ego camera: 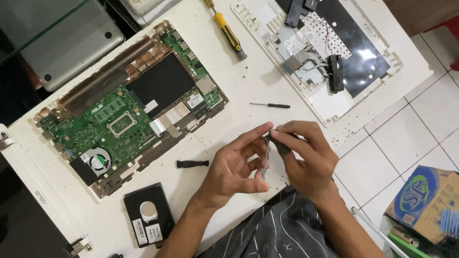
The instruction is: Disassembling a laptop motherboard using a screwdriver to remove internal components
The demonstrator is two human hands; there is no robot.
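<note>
Fingers of my left hand (234, 169) and right hand (304, 158) pinch a small dark part (268, 150), perhaps a metal bracket, above the table's (247, 89) near edge, right of the motherboard (129, 111).

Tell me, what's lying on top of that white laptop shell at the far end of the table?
On the white shell lie a dark keyboard backing, black parts and a metal piece. What is beneath them is covered.
</note>
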